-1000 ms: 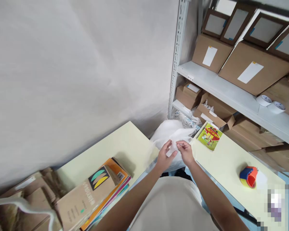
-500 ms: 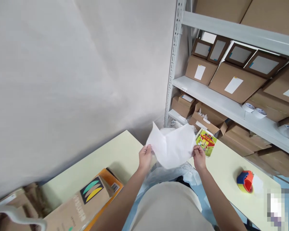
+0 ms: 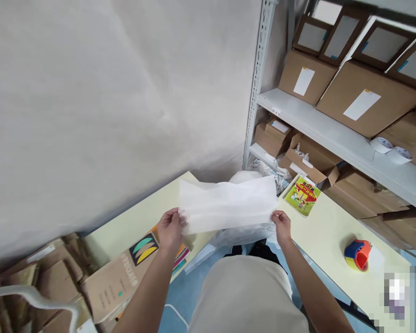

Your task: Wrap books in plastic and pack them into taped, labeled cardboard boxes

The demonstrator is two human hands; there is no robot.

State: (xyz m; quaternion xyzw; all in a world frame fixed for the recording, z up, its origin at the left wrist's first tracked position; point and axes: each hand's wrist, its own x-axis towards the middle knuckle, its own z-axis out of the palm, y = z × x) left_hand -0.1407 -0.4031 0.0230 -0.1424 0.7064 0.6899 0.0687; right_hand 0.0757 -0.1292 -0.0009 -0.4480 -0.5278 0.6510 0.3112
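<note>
I hold a thin white sheet, a foam or plastic wrapping (image 3: 229,204), stretched wide between both hands in front of my chest. My left hand (image 3: 168,230) pinches its left end above a stack of books (image 3: 125,273) on the pale yellow table (image 3: 152,210). My right hand (image 3: 282,226) pinches the right end near the corner of a second pale table (image 3: 329,236). Below the sheet lies a heap of clear plastic bags (image 3: 241,233) in the gap between the tables.
A small green and red book (image 3: 302,195) and a red, blue and yellow tape dispenser (image 3: 357,254) lie on the right table. A metal shelf rack (image 3: 333,138) holds cardboard boxes and tape rolls (image 3: 390,150). More cardboard (image 3: 38,273) sits at the lower left.
My hands moved apart and pulled the crumpled white sheet out flat and wide. The left hand went left over the books.
</note>
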